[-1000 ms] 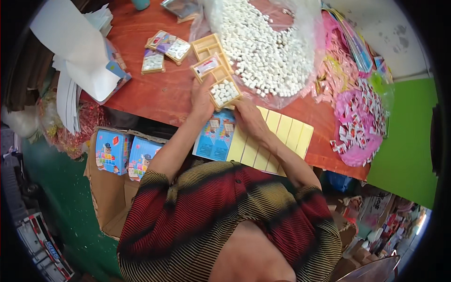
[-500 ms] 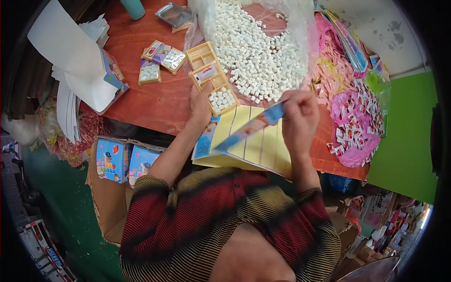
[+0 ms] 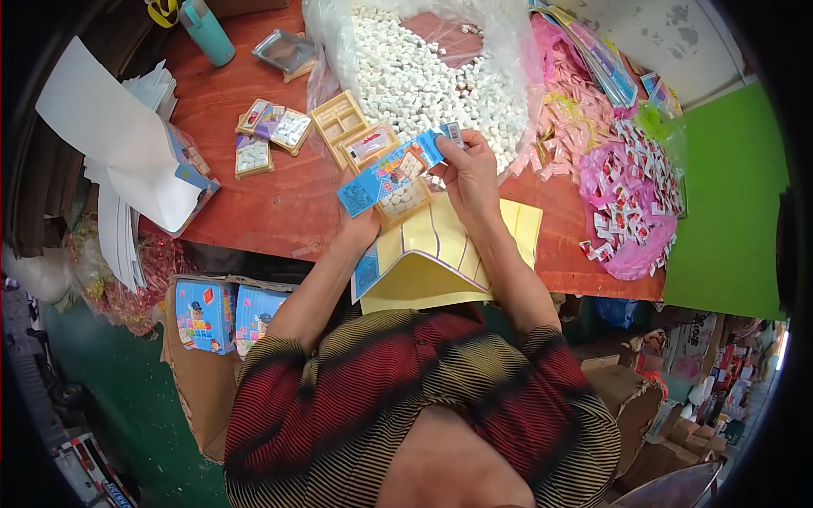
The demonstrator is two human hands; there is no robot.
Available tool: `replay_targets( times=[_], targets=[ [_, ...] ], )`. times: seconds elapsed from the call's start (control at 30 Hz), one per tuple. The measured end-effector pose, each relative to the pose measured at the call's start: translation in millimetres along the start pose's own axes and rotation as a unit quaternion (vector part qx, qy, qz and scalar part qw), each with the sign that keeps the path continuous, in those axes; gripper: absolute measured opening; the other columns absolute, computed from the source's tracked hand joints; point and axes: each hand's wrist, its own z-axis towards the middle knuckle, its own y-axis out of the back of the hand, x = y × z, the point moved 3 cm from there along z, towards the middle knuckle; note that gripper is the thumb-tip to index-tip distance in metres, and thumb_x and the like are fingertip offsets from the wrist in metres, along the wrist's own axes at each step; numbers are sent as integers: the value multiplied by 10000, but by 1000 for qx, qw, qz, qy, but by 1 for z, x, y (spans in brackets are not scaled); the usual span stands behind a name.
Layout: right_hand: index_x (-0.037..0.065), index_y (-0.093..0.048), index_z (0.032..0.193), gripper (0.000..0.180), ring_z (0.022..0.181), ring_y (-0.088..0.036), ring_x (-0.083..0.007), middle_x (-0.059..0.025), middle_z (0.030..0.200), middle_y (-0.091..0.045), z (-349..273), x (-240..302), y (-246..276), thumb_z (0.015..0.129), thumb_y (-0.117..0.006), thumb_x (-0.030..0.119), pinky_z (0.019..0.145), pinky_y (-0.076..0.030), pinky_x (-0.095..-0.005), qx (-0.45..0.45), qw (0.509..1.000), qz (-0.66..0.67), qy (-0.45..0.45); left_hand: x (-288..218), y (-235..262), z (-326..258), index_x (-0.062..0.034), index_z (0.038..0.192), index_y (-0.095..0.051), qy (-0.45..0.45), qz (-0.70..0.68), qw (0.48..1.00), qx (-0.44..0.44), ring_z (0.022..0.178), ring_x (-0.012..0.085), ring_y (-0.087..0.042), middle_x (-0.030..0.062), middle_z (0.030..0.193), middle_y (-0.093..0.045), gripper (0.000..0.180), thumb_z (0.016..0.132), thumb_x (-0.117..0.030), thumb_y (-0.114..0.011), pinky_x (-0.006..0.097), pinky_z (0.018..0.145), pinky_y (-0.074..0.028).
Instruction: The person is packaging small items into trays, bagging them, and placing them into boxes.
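Observation:
My left hand (image 3: 359,223) grips the near end of a tan plastic tray (image 3: 340,118), its fingers partly hidden by a card. White cubes (image 3: 403,200) fill one compartment of that tray, and a small clear-and-red packet (image 3: 370,143) lies in another. Across the tray slants a blue printed card strip (image 3: 391,174), tilted up to the right. My right hand (image 3: 474,172) pinches the strip's upper right end between thumb and fingers. Below both hands a yellow lined sheet (image 3: 436,241) with a blue printed edge is bent over the table's near edge.
A clear bag (image 3: 330,34) with heaped white cubes (image 3: 423,102) is at the back. Pink sticks (image 3: 563,127) and a pink bag (image 3: 622,250) of small packets lie right. Filled trays (image 3: 275,127), a teal bottle (image 3: 207,34) and white sheets (image 3: 118,110) are left; blue boxes (image 3: 205,315) stand lower left.
My right hand has moved left and up, bringing the blue strip from above the yellow sheet onto the tray. My left hand still holds the tray. The view has shifted slightly.

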Motion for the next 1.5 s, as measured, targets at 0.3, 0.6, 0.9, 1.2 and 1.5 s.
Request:
replay_targets(
  times=[0.3,0.6,0.9,1.2,1.5],
  targets=[
    [15,-376,876,224,649,-572,-153,-92,766,-543,9,-17,8,730,-543,-17,577,-513,-282,-20,998,-53,-9,7,14,-3,-43,1059,-440,95,-63,979,-169,940,188,-504,85,1049,-504,299,803,-187,-494,327,825,-421],
    [-11,-351,932,350,633,-518,-98,-74,808,-510,-3,-24,4,686,-600,9,519,-435,-188,-26,988,-152,-10,3,13,-7,-35,1062,-437,90,-91,981,-147,950,192,-499,88,1055,-499,299,815,-199,-476,319,835,-415],
    [-18,-270,1169,549,883,-488,-163,-116,926,-501,-19,-17,-3,751,-563,183,743,-425,-296,-59,956,-280,-61,-12,-1,-21,-28,1082,-415,47,-57,991,-109,956,191,-494,87,1066,-488,319,827,-214,-457,319,843,-408],
    [10,-456,1054,362,931,-512,-170,-98,1013,-528,-32,-43,9,805,-489,271,746,-442,-279,106,943,126,-289,-10,2,-15,-39,1092,-397,80,-82,988,-104,962,190,-491,94,1073,-478,308,829,-188,-453,313,830,-422],
    [-13,-529,924,232,734,-579,-145,-88,853,-584,-34,-35,9,769,-530,159,663,-467,-248,44,971,-4,-234,4,-2,-19,-47,1081,-394,80,-67,993,-56,944,192,-505,96,1038,-489,284,836,-181,-447,305,801,-446]
  ],
)
